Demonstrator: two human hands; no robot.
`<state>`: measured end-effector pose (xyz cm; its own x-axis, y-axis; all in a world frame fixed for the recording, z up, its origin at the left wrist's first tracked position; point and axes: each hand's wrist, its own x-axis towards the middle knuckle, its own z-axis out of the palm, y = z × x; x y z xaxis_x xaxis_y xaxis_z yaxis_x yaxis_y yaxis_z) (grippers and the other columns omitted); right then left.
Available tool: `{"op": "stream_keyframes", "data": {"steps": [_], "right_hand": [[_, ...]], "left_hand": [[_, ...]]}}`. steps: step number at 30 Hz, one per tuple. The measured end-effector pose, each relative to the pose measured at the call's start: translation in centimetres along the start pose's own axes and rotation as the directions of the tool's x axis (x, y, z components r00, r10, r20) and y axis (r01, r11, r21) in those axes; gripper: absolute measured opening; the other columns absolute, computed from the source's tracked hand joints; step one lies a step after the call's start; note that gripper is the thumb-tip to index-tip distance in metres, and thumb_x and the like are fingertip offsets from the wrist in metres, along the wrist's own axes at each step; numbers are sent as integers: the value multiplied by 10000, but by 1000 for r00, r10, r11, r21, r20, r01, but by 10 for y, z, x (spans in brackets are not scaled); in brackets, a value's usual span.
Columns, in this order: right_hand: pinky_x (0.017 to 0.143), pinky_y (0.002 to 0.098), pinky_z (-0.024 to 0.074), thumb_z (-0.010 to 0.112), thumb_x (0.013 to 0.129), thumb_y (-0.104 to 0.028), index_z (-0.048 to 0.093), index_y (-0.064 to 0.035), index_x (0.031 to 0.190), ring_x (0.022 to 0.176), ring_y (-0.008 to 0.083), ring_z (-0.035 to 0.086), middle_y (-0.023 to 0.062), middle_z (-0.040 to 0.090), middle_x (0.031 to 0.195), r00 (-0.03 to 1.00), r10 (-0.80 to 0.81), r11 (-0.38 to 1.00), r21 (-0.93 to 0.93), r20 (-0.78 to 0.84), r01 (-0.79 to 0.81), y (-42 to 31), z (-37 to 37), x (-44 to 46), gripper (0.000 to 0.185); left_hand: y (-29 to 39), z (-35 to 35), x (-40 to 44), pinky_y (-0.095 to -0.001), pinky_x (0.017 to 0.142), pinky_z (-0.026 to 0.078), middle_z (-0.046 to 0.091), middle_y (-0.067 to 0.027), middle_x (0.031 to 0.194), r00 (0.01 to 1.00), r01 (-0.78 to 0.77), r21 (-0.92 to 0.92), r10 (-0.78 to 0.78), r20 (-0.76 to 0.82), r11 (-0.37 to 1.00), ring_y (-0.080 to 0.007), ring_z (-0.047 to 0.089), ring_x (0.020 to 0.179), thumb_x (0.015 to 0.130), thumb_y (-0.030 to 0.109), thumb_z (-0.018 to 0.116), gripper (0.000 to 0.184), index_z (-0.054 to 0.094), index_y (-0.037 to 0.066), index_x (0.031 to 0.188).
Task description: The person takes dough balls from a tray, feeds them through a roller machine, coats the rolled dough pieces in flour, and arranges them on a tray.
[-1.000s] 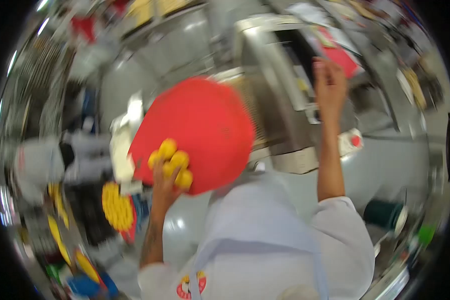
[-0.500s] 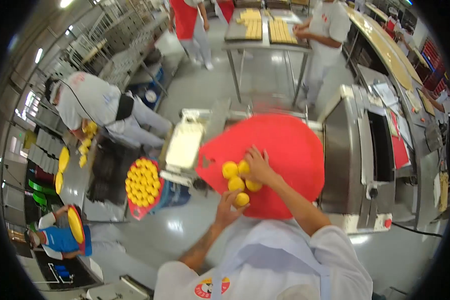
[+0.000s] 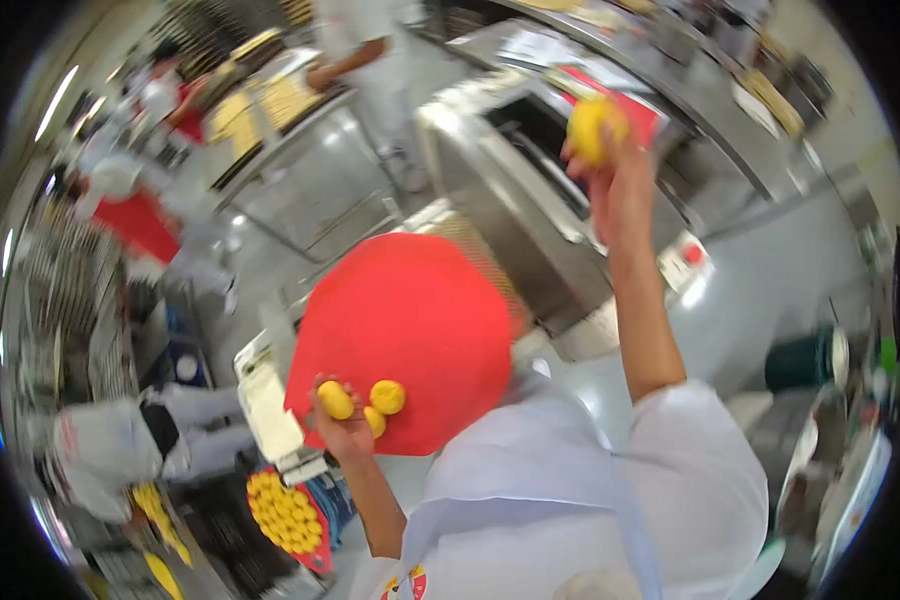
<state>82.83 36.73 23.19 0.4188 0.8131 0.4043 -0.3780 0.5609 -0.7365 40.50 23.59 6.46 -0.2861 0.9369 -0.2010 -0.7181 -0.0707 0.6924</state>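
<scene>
A large red board (image 3: 410, 320) with a tapered end lies in front of me. Near its lower left edge my left hand (image 3: 344, 432) is closed around a yellow dough ball (image 3: 335, 400). Two more yellow dough balls (image 3: 388, 396) rest on the board just right of those fingers, one partly hidden by the hand. My right hand (image 3: 618, 195) is raised at the upper right, away from the board. Its fingers hold a yellow dough ball (image 3: 597, 128), blurred by motion; whether it is one piece or two I cannot tell.
A steel machine (image 3: 515, 200) stands beyond the board, with a red button (image 3: 692, 254). At lower left, another red board (image 3: 315, 555) carries many yellow dough balls. A person (image 3: 110, 440) bends over a bench at left; others stand around a tray table (image 3: 300, 150).
My view has turned right. My right hand has lifted from the board, carrying yellow dough up and right. Fewer dough balls lie on the board, and my left hand still holds one.
</scene>
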Motion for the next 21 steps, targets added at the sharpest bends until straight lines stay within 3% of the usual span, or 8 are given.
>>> {"op": "stream_keyframes", "data": {"steps": [5, 7, 11, 12, 13, 15, 18, 21], "right_hand": [[544, 250, 540, 629, 990, -231, 591, -8, 1186, 659, 170, 676, 119, 686, 891, 587, -809, 484, -537, 27, 691, -111, 4, 55, 300], [666, 359, 590, 682, 942, -289, 588, 16, 1213, 887, 296, 701, 173, 685, 1050, 742, -665, 522, -658, 85, 543, -73, -18, 86, 419], [1067, 466, 405, 729, 877, -366, 535, 39, 1333, 1242, 432, 522, 281, 553, 1319, 959, -138, 70, -963, 249, 260, 48, -67, 53, 640], [1046, 440, 433, 733, 871, -376, 522, 32, 1359, 1242, 416, 537, 294, 531, 1352, 953, -105, 150, -943, 283, 297, 56, -63, 25, 670], [1041, 429, 438, 738, 867, -358, 529, 19, 1366, 1231, 401, 546, 277, 539, 1352, 984, 151, 584, -812, 92, -14, 38, -27, -19, 660], [943, 373, 504, 778, 842, -265, 614, 0, 1273, 1116, 273, 631, 185, 641, 1231, 805, 403, 698, -715, 435, 38, 48, -6, -80, 532], [870, 345, 529, 801, 816, -213, 670, -48, 1213, 1009, 200, 649, 133, 686, 1123, 797, 279, 697, -684, 535, 215, 37, 6, -77, 449], [850, 318, 528, 788, 829, -149, 717, -63, 1140, 946, 176, 675, 89, 715, 1110, 937, -199, 557, -753, 288, 350, -18, 5, -13, 330]], "left_hand": [[-29, 46, 5, -370, 957, 538, 581, -130, 1251, 984, 142, 119, -153, 91, 983, -250, 622, 1082, 1017, 269, 522, 396, 511, 34, 1335], [-46, 77, 7, -408, 1029, 502, 561, -145, 1286, 959, 142, 257, -197, 203, 956, -270, 600, 1147, 994, 156, 548, 392, 485, 35, 1361], [-66, 124, 2, -423, 1063, 472, 519, -153, 1364, 918, 33, 539, -239, 317, 841, -281, 558, 1251, 952, 35, 592, 554, 381, 44, 1464], [-74, 136, 2, -424, 1068, 466, 500, -156, 1400, 915, -20, 589, -223, 337, 808, -281, 547, 1276, 941, 6, 599, 614, 344, 47, 1498], [-83, 156, -1, -430, 1081, 450, 447, -165, 1450, 896, -134, 591, -157, 416, 796, -289, 504, 1317, 928, 5, 616, 668, 309, 55, 1519], [-85, 193, -17, -441, 1105, 418, 341, -183, 1550, 838, -329, 608, -74, 541, 723, -304, 420, 1398, 901, 1, 651, 782, 238, 71, 1561], [-77, 219, -26, -474, 1150, 349, 168, -200, 1627, 671, -548, 546, -57, 739, 634, -323, 261, 1482, 870, 70, 704, 892, 170, 95, 1585], [-32, 174, -12, -504, 1183, 271, 114, -212, 1637, 759, -634, 762, -80, 646, 130, -352, 126, 1518, 838, 167, 761, 893, 249, 91, 1566]]}}
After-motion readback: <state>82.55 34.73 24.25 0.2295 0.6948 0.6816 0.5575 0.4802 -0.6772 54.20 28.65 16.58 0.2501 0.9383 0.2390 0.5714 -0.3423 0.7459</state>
